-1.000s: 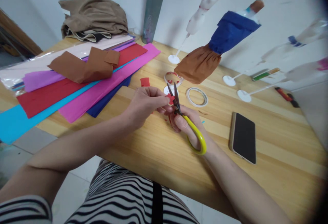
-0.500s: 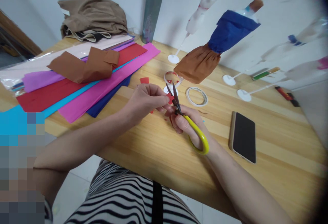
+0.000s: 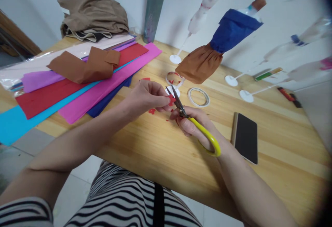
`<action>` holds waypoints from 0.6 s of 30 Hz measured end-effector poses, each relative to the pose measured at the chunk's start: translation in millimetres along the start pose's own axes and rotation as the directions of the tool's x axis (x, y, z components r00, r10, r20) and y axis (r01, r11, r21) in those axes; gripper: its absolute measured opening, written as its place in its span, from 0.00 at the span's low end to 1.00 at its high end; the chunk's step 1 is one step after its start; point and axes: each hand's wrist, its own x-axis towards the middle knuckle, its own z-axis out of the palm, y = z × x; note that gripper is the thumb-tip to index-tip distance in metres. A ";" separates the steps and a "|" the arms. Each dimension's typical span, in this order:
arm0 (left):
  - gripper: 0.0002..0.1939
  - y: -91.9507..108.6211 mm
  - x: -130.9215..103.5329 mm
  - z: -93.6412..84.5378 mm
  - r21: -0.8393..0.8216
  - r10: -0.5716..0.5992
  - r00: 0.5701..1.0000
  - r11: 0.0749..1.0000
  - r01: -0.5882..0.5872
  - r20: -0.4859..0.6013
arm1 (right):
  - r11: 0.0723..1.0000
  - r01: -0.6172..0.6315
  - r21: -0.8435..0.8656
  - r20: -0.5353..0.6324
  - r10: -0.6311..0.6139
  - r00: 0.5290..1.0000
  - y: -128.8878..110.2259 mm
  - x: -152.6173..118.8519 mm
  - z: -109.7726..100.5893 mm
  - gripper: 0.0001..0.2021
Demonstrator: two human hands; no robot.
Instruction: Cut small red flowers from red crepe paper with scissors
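Red paper cutout (image 3: 172,99) is up over the middle of the table (image 3: 145,157), between near and far edges. Left hand (image 3: 147,97): grip pinched on it, thumb and fingers together. Right hand (image 3: 193,126): grip wrapped round yellow-handled scissors (image 3: 183,112), blades slightly apart, right beside the cutout. Can't tell if they touch the paper.

Progress, my read: outline shows lobes, flower-like, so shaping looks well along. Part under the thumb is hidden; can't say how much trimming is left. Small red flower-like piece (image 3: 151,111) lies on the near-edge side of the left hand, probably already cut. Red scraps (image 3: 167,120) nearby fit that. Red paper offcut (image 3: 146,79) shows past the hand on the far-edge side, mostly hidden, looks like leftover stock.

Blue-and-brown dress (image 3: 223,35) is on its stand toward the far edge, looks put together. Coloured paper sheets (image 3: 111,82) sit toward the left end. White tape roll (image 3: 199,105) lies beyond the scissors, in neither hand.
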 end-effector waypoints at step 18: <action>0.06 1.7 -1.1 -4.3 0.090 -0.043 0.999 0.995 0.043 0.002 | 0.991 -0.015 -0.136 0.052 0.022 0.998 6.8 -4.8 -13.5 0.25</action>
